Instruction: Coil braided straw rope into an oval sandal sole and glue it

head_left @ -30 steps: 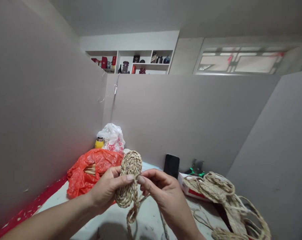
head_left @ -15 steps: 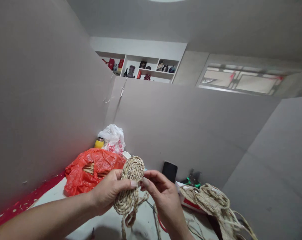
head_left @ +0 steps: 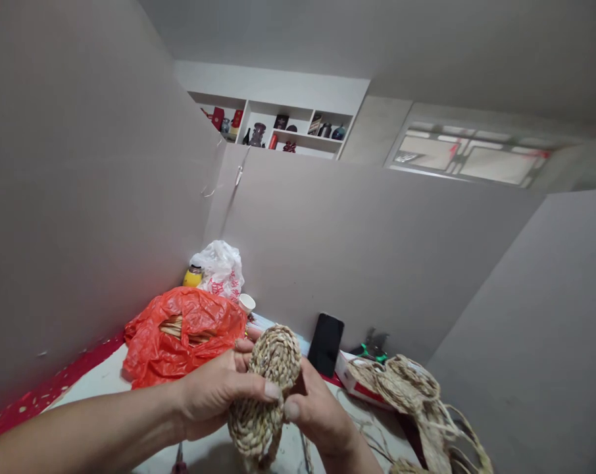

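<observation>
An oval mat of coiled, braided straw (head_left: 268, 388) stands on edge between my hands, above the table. My left hand (head_left: 219, 392) grips its left side, thumb pressed across the front and fingertips showing behind the rim. My right hand (head_left: 315, 411) holds the right side, thumb on the front and the other fingers curled behind the coil, partly hidden. The braid's loose tail hangs below the mat, mostly out of sight.
A red plastic bag (head_left: 179, 336) with straw inside lies at the left. Behind it are a white bag (head_left: 222, 266), a yellow jar (head_left: 193, 276) and a small white cup (head_left: 246, 303). A black phone (head_left: 326, 343) leans on the partition. Braided straw (head_left: 416, 395) is piled at right over a red-white box (head_left: 350, 378).
My right hand has moved from pinching at the mat's edge to closing round its right side. The mat has shifted slightly right and down, and the camera has tilted.
</observation>
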